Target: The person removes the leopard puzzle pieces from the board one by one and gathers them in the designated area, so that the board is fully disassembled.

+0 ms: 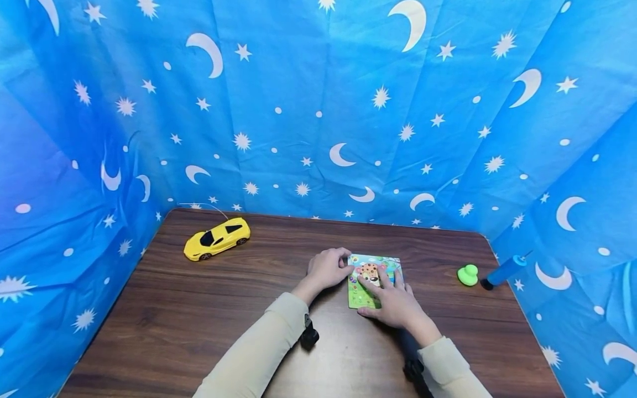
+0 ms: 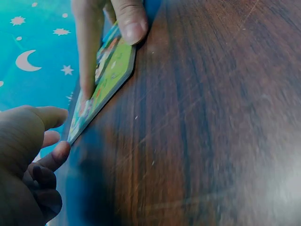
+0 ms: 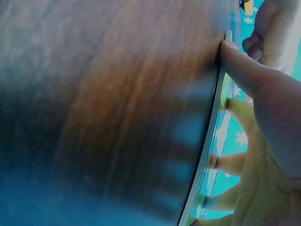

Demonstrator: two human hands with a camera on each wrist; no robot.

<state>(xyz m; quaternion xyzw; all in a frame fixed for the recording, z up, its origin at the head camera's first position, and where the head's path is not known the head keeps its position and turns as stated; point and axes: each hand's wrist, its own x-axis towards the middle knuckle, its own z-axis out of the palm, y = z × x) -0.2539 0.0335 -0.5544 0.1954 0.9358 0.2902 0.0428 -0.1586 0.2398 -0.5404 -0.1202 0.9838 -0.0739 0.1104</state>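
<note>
- Backdrop (image 1: 293,132) of blue cloth, at twelve o'clock and round both sides.
- Table (image 1: 149,309) of dark wood grain; it looks slick, so the picture board (image 1: 369,270) could skid toward three o'clock if the left fingertips pushed harder than the right hand bore down.
- Right hand (image 1: 395,304), reaching in from five o'clock, palm down: fingers spread across the board's face, thumb at its six o'clock edge, grasping nothing. Lopsided pressure might tip an edge.
- Left hand (image 1: 325,270), coming from seven o'clock, fingertips by the board's ten o'clock corner, lower fingers curled; pinching or merely touching, I cannot tell.
- Toy car (image 1: 219,239), yellow, well apart toward ten o'clock.
- Picture board, flat between the hands.
- Blue tool (image 1: 506,271) and smaller green knob (image 1: 466,275), near each other at three o'clock.
</note>
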